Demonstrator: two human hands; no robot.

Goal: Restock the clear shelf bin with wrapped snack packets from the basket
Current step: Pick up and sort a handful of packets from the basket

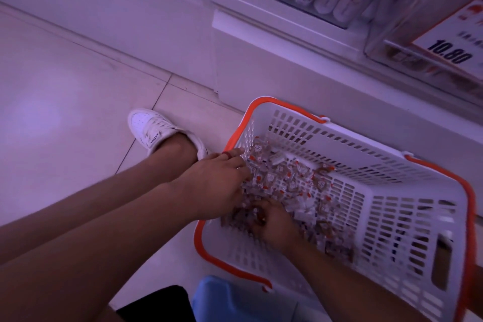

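The fingers (239,157) of the left hand (214,185) reach over the orange rim into the white slatted basket (392,230), lying close together with their tips buried among the wrapped snack packets (292,183); the right hand (274,225) sits just beside it, lower in the heap, its fingers curled into the packets, though motion blur leaves it unclear whether they actually pinch any; the packets, clear with red ends, cover the basket floor; the basket rests tilted on the pale tiled floor (65,112) against the shelf base; above it, a clear shelf bin (392,42) carries a price tag (452,52) reading 10.80; a white shoe (156,129) stands left of the basket.
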